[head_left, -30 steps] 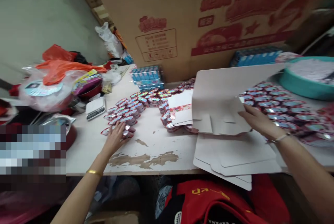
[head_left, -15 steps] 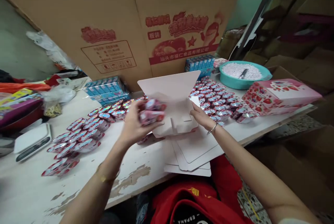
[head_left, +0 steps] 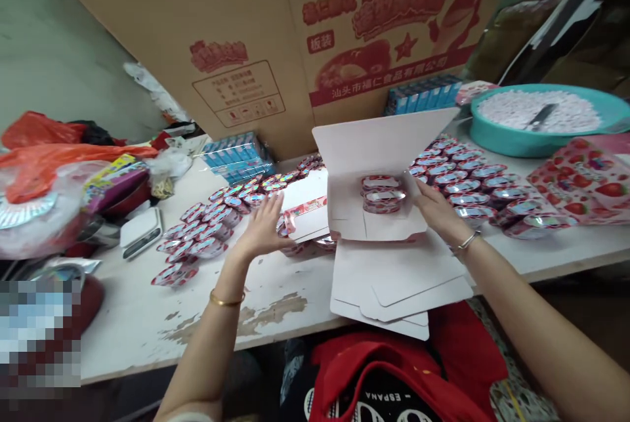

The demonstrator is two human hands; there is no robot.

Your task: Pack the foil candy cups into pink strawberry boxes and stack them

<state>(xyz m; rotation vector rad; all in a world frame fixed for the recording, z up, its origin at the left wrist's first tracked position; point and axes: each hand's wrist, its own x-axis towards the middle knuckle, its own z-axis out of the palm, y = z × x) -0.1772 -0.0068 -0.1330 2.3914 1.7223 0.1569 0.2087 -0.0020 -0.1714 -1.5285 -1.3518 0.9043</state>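
Observation:
An open white carton stands on flat white card sheets, its lid raised. Two small red-and-white cups lie inside it. My right hand grips the carton's right side wall. At the left, my left hand has its fingers spread, with nothing held, beside the carton's open left flap and above the cups on the table. More red-and-white cups stand in rows to the left, and others to the right.
Large brown cardboard boxes stand behind. Blue packs sit against them. At the right are a teal basin of white pieces and a strawberry-patterned box. A white scale and plastic bags are at the left.
My left hand has let go of the cups it held and moved out to the left; two cups now lie inside the carton. The view has shifted left. My right hand still holds the carton.

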